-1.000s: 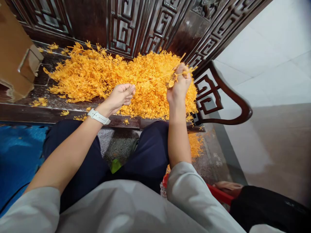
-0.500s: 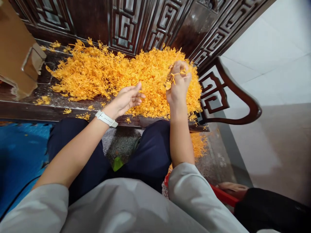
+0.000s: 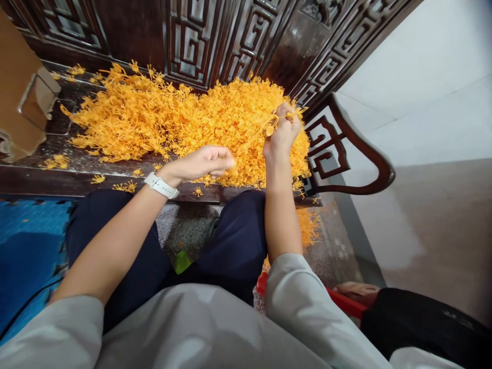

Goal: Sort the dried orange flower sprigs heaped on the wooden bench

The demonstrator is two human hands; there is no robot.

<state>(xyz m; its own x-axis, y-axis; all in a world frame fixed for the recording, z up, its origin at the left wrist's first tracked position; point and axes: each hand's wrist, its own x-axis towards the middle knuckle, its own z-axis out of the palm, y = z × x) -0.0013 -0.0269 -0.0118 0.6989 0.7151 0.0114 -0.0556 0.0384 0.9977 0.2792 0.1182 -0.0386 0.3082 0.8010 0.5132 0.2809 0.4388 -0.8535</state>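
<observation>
A long heap of small orange branching pieces [image 3: 207,113], thin-stemmed with splayed ends and plastic-looking, covers the dark wooden bench seat [image 3: 88,177]. Above the heap's right part, my right hand [image 3: 282,133] is closed around several of these pieces, whose ends stick out between the fingers. My left hand [image 3: 209,163], with a white watch band [image 3: 161,185] at the wrist, hovers over the heap's front edge. Its thumb and fingers are pinched together. Blurred orange shows at the fingertips, but I cannot make out what they hold.
A torn cardboard box [image 3: 23,92] stands at the left end. Behind the heap rises a carved wooden backrest [image 3: 188,41], with a curved armrest [image 3: 374,174] at the right. More orange pieces [image 3: 308,228] lie on the floor. Another person's foot [image 3: 355,289] is near a red object [image 3: 348,303].
My left hand has gone from loosely spread fingers to a pinch and moved slightly right and down. My right hand still grips its orange pieces. The view has shifted a little.
</observation>
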